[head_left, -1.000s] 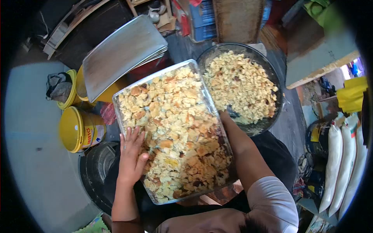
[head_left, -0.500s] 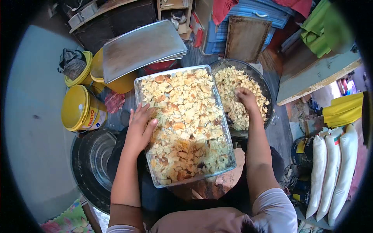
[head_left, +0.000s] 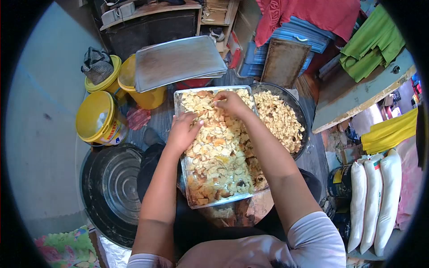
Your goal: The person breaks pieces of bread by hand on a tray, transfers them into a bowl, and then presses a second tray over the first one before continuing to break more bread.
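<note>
A rectangular metal tray (head_left: 184,183) rests across my lap, tilted slightly. Torn bread pieces (head_left: 219,143), pale with some browned crusts, cover it. My left hand (head_left: 182,131) lies along the tray's left side, fingers spread and touching the bread near the edge. Over the far part of the tray is my right hand (head_left: 232,103), its fingers pinched together close to the bread; what they hold is hidden. Just right of the tray, partly behind my right forearm, stands a round dark basin (head_left: 306,120) holding more bread crumbles (head_left: 279,118).
Stacked flat metal trays (head_left: 178,60) lie beyond, over yellow buckets (head_left: 154,96). Another yellow bucket (head_left: 96,118) and a large black tub (head_left: 94,187) are at left. Filled white bags (head_left: 373,201) stand at right, below a pale board (head_left: 357,98). A brown tray (head_left: 284,62) leans behind.
My right hand has moved from over the round basin leftward to the tray's far part. My left hand stays by the tray's left side. The view has shifted somewhat.
</note>
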The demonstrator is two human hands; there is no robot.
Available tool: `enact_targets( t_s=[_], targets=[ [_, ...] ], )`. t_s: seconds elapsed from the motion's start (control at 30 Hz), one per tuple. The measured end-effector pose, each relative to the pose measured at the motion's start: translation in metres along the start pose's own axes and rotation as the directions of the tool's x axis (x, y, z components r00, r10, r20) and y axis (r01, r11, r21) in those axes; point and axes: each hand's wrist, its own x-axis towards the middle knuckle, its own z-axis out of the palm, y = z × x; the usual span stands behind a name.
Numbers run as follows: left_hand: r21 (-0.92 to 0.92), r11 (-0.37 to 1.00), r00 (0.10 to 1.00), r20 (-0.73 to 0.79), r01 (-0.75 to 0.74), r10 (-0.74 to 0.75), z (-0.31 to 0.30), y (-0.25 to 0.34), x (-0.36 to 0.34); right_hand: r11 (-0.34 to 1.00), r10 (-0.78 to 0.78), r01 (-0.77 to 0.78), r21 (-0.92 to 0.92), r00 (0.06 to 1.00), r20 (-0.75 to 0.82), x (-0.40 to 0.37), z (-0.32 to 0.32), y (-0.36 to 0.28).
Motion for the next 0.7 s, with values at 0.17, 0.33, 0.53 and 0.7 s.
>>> enact_targets(
  t_s=[0.17, 0.33, 0.53, 0.7],
  targets=[
    [0.088, 0.992, 0.996, 0.014, -0.093, 0.092, 0.019, -0.001, 0.005, 0.998, -0.046, 0.052, 0.044, 0.99, -0.137, 0.008, -0.012, 0.018],
    [-0.022, 0.987, 0.985, -0.064, -0.161, 0.16, 0.04, 0.007, 0.013, 0.906, 0.092, -0.04, 0.422, 0.991, -0.102, -0.009, -0.025, 0.019],
    [-0.826, 0.529, 0.981, 0.167, 0.193, -0.098, 0.048, 0.033, 0.01, 0.918, 0.065, -0.09, 0.387, 0.995, 0.078, -0.059, -0.005, 0.003],
    [-0.868, 0.375, 0.943, 0.325, 0.326, -0.069, 0.053, 0.041, -0.004, 0.944, 0.024, -0.033, 0.329, 0.999, 0.03, -0.1, -0.002, -0.002]
  ],
)
